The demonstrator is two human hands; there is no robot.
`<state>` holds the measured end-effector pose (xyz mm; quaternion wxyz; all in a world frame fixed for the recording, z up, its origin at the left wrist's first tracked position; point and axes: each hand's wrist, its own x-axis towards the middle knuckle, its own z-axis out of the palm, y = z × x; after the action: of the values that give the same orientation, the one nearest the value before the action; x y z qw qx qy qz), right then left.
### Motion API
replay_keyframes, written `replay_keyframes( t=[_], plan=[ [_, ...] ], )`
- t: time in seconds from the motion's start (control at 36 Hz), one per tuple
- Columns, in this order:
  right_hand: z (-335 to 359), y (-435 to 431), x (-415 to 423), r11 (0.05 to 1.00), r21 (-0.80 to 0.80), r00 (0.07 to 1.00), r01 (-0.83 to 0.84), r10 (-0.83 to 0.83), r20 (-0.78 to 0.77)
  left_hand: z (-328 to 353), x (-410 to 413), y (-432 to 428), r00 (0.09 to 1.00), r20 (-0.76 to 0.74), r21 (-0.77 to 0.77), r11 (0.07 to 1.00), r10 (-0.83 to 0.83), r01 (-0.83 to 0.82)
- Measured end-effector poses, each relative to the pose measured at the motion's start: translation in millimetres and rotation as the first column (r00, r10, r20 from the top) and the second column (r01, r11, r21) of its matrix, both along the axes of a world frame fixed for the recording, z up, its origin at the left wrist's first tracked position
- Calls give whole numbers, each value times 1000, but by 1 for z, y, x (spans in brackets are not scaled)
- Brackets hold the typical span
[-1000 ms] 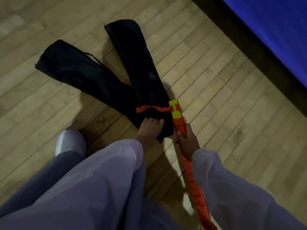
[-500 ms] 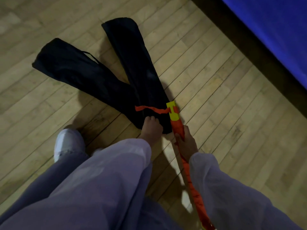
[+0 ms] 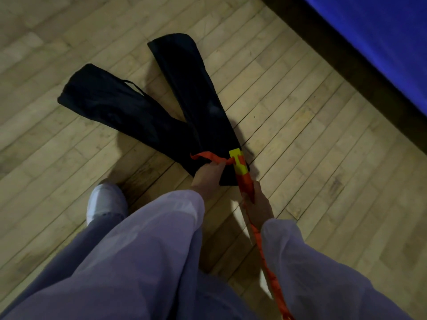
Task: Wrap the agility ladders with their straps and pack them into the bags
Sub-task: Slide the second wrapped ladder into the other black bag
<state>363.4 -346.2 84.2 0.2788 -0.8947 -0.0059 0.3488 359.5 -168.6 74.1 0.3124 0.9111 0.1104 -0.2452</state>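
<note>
Two long black bags lie on the wooden floor in a V, one (image 3: pixel 120 112) pointing up-left, the other (image 3: pixel 191 88) pointing up. A bundled agility ladder (image 3: pixel 246 183), yellow rungs wound in orange strap, points its yellow end at the mouth of the right bag. My right hand (image 3: pixel 257 206) is closed around the bundle just below the yellow end. My left hand (image 3: pixel 208 179) grips the near edge of the right bag at its mouth. A loose orange strap end (image 3: pixel 208 157) trails left over that bag, just above my left fingers.
My left foot in a white shoe (image 3: pixel 105 204) stands on the floor to the left. A blue mat (image 3: pixel 381 38) with a dark edge runs along the upper right. My pale sleeves and grey trousers fill the lower part of the view.
My left hand has closed tighter on the bag's mouth and the ladder's yellow end has edged toward it. The camera has tilted, so the bags sit lower in view.
</note>
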Motion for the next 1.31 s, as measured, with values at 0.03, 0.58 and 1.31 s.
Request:
replay_keyframes(
  t=[0.03,0.58,1.31],
  plan=[
    [-1,0,-1,1000,1,1000,6,-6,-2,0,-1,0,999,-14,10,999,-50,50],
    [-13,-6,-14,999,-48,1000,23,-24,-18,9,0,1,850,-238,-272,808,470,-523],
    [-50,105,43,902,-309,911,-302,369,185,-40,-26,32,977,-66,304,936,204,-176]
  ],
)
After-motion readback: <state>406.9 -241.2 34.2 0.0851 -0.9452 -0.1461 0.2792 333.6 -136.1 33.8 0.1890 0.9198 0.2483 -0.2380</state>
